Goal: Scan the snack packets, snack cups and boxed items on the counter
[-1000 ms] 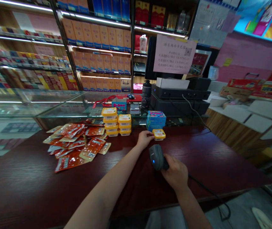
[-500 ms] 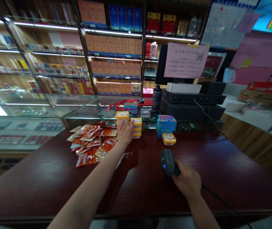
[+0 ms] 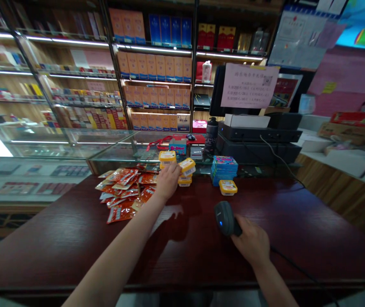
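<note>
My left hand (image 3: pixel 168 181) is closed at the left edge of a small yellow-lidded plastic tub (image 3: pixel 187 166), which tilts on top of a short stack. More such tubs (image 3: pixel 185 182) are stacked beneath it, and another stack (image 3: pixel 167 156) stands just left, partly hidden behind my fingers. In my right hand (image 3: pixel 252 241) is a dark barcode scanner (image 3: pixel 224 218) with a blue light, held low over the counter. A single yellow-lidded tub (image 3: pixel 228 187) lies ahead of the scanner, in front of a stack of blue boxes (image 3: pixel 223 169).
Orange-red snack packets (image 3: pixel 124 187) lie heaped left of my left hand. Behind the wooden counter (image 3: pixel 198 238) is a glass display case (image 3: pixel 115 149). A dark bottle (image 3: pixel 211 134) stands beside a monitor with a paper sign (image 3: pixel 249 86). The scanner's cable (image 3: pixel 297 266) trails right.
My left hand has shifted from the left stack toward the right one. The top tub there, level before, is now tilted. My right hand and the scanner stay about where they were.
</note>
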### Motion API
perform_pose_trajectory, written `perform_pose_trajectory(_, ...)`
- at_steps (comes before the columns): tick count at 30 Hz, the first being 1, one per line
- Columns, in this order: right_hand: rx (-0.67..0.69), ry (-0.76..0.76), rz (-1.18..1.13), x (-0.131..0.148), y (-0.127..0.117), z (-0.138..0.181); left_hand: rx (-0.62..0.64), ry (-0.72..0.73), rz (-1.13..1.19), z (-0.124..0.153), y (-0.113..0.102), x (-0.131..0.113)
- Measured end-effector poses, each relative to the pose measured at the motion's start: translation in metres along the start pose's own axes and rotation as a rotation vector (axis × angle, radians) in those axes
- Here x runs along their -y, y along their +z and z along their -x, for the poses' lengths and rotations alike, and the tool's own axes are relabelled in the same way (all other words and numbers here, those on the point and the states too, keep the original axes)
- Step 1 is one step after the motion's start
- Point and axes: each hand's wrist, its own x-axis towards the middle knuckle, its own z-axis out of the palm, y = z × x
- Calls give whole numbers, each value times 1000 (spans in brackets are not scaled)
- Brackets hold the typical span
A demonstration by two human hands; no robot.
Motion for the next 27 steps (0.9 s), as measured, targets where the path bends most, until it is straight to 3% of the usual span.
perform_pose_trajectory(9, 244, 6, -167, 19, -14, -10, 101, -245, 202, 78, 14, -9)
perform_pose_trajectory(14, 351, 51, -467, 40, -17, -17, 140, -302, 221, 85, 19, -10)
perform_pose_trajectory(18, 319, 101, -704, 55, -22, -21, 156, -323, 219, 88, 19, -10)
perform_pose_trajectory(27, 341, 112, -848, 53, -20, -21, 156, -320, 237, 90, 20, -11)
